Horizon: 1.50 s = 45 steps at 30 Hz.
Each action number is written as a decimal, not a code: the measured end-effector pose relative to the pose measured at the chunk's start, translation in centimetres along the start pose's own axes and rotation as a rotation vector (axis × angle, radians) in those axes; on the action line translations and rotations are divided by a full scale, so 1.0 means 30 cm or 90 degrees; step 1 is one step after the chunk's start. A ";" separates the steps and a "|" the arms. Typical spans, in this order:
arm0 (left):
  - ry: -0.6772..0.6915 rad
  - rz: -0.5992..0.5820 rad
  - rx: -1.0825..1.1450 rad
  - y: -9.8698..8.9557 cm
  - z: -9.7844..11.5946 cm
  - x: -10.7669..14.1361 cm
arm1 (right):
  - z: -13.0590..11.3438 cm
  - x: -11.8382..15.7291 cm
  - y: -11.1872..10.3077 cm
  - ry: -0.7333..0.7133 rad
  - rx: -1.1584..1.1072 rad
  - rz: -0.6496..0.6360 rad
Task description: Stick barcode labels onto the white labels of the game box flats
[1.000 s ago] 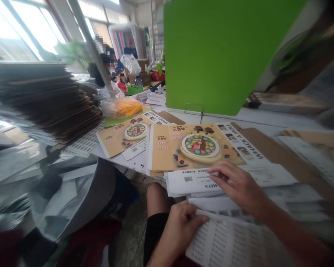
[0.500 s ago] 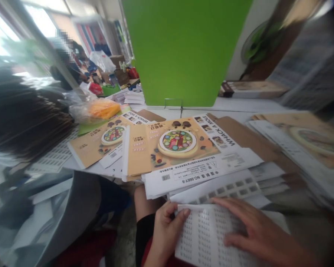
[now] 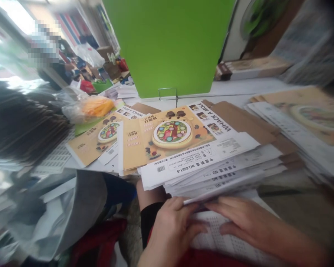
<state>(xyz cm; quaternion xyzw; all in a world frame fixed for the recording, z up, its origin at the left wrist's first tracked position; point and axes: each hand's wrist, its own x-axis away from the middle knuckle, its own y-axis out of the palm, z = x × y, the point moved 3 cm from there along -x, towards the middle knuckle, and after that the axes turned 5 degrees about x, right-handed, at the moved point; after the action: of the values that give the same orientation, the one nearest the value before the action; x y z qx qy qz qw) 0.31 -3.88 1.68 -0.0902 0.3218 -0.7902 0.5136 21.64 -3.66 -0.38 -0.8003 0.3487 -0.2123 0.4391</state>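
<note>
Printed sheet [image 3: 213, 237] sits low at the near edge, between the left hand [image 3: 174, 222] and the right hand [image 3: 247, 218], nearer than the flat cartons [image 3: 169, 133]. I judge the left thumb and fingers closed on it; whether the right fingers pinch or only rest there, I cannot tell. Too sharp a bend could crease it; a loose hold could let it slip. I find several fingertips hidden, its near right part cut off, and its print blurred.

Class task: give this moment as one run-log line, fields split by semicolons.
left hand: holding printed sheet; right hand: on same sheet; flat cartons: stacked beyond hands; green board: upright behind cartons; grey bin: paper inside
</note>
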 end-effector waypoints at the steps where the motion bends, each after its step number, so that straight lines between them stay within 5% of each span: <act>1: 0.002 -0.019 -0.028 0.019 0.013 -0.010 | -0.008 -0.007 -0.003 0.006 -0.024 -0.009; 7: -0.021 -0.014 -0.065 0.099 0.005 -0.023 | -0.003 -0.030 -0.007 0.073 -0.097 -0.037; 16: -0.015 0.023 -0.090 0.127 -0.033 0.000 | -0.007 -0.047 -0.001 0.048 -0.036 -0.027; 23: 0.029 0.026 -0.174 0.111 -0.007 -0.003 | -0.044 -0.070 -0.027 -0.038 0.076 0.070; 30: -0.033 0.001 -0.144 0.073 -0.027 0.011 | 0.014 -0.031 -0.035 -0.039 0.058 0.032; 45: -0.006 -0.007 -0.111 0.042 -0.064 0.060 | 0.057 -0.007 -0.046 0.172 -0.052 -0.078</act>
<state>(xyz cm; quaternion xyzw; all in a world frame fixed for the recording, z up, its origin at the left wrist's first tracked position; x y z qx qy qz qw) -0.47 -4.99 -0.91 -0.1399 0.3863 -0.7618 0.5009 23.12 -2.05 -0.09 -0.8014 0.3634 -0.3304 0.3415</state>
